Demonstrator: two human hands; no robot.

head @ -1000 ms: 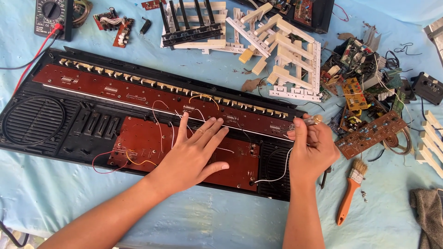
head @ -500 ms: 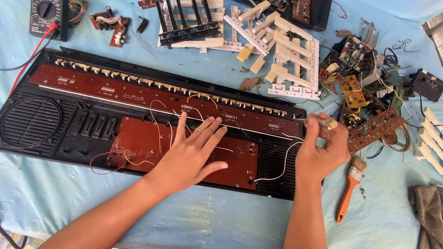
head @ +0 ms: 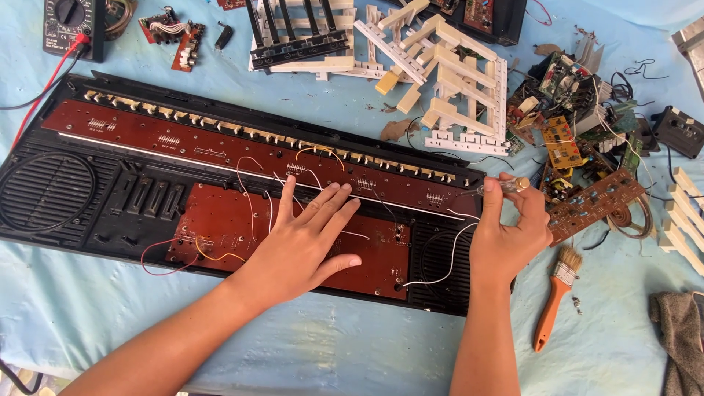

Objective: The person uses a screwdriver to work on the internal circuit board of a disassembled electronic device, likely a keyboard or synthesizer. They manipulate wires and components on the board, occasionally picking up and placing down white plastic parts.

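Right hand (head: 507,236) pinching a small clear-handled screwdriver (head: 500,187) between thumb and fingertips, tip at the right end of the long brown circuit board (head: 220,150). Left hand (head: 304,238) flat, fingers spread and holding nothing, pressed on the lower brown board (head: 220,220) inside the black keyboard casing (head: 44,191) (loose wires around it). Farther right, orange-handled brush (head: 554,297) on the blue cloth (head: 352,352), near piled circuit boards (head: 587,139).

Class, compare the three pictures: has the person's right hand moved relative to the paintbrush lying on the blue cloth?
Yes. The right hand has shifted rightward and slightly up, from over the keyboard case's right end toward the paintbrush, and it holds a small screwdriver.
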